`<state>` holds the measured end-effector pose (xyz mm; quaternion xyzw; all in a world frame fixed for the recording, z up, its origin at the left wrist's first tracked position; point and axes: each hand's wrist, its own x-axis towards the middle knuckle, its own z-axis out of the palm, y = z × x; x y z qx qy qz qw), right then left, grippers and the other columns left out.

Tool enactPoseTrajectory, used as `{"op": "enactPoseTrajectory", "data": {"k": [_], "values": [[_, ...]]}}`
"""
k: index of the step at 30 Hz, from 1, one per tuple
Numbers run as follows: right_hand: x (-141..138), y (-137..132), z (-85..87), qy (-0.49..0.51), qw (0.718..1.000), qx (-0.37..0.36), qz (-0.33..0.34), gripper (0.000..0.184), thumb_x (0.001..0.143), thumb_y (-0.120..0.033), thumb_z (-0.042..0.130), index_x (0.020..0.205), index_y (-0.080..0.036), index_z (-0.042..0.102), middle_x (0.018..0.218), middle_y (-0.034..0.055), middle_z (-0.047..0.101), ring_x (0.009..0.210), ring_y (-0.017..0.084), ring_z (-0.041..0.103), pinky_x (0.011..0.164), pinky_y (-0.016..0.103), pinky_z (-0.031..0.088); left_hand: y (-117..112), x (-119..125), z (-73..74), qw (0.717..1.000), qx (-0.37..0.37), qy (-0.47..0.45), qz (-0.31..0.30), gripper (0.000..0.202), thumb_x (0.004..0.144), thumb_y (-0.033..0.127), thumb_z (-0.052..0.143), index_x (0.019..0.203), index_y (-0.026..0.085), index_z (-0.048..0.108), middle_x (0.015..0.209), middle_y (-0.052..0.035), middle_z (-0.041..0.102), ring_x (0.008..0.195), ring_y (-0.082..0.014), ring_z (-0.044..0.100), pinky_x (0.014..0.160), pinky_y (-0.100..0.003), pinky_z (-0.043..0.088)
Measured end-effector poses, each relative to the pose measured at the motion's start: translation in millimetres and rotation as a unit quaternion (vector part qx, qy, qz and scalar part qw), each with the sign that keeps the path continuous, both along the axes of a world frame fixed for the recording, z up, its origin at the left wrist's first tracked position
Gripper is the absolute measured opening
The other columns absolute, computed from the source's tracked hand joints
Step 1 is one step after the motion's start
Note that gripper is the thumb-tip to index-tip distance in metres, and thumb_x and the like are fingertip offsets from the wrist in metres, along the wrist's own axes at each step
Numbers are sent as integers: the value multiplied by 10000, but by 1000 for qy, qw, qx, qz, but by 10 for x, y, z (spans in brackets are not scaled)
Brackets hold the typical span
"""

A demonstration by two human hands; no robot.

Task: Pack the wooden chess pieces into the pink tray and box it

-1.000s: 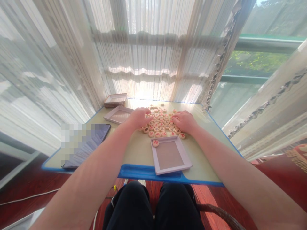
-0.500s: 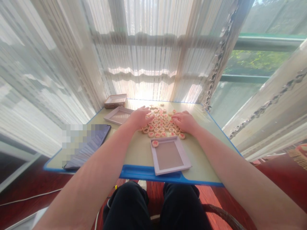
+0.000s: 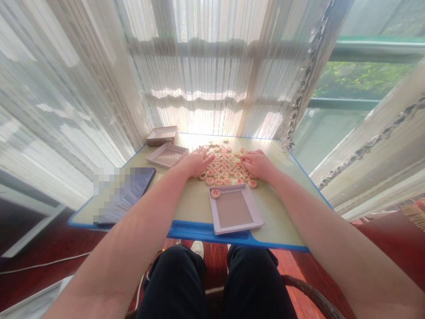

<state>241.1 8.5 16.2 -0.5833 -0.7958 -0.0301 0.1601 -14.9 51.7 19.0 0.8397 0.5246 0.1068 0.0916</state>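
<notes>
Several round wooden chess pieces (image 3: 224,167) with red and dark characters lie spread on the small table (image 3: 195,208). My left hand (image 3: 194,163) rests flat on the left edge of the pile, fingers stretched out. On the pile's right edge my right hand (image 3: 258,163) lies with its fingers spread over the pieces. A shallow grey-white tray (image 3: 234,212) sits just in front of the pile, with one piece (image 3: 215,193) in its far left corner.
A second shallow tray (image 3: 167,155) lies at the left, and a brown box (image 3: 161,134) stands behind it. A dark flat device (image 3: 128,195) lies at the table's left front. Sheer curtains close in the far side. My legs are under the blue front edge.
Both hands stay on the pile and shift only slightly. The view has tilted a little, so the table sits higher in the picture.
</notes>
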Motion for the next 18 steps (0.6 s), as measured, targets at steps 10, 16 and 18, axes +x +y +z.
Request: {"op": "enactPoseTrajectory", "data": {"k": [10,16,18], "values": [[123,50,-23,47,996,-8,-76,320,821,-273,451,974,-221,727,1052,85,649,1008,246,521,908,353,379,70,-5,-17,996,80,-50,-1,597,903,540,282,1316,158,480,1409,-119,445,1329,-239,360,1086,-382,291],[152,42,-29,42,993,11,-106,309,818,-325,478,957,-235,738,1022,98,624,1006,265,509,896,372,387,74,-6,7,991,113,-65,-8,507,903,476,336,1211,158,583,1346,-100,515,1287,-240,410,1084,-374,309],[142,50,-30,49,992,18,-119,331,814,-349,489,1008,-223,726,1023,106,615,1011,272,507,901,377,387,62,-8,25,991,114,-63,-6,512,901,473,343,1205,141,587,1334,-108,525,1284,-244,414,1080,-373,314]]}}
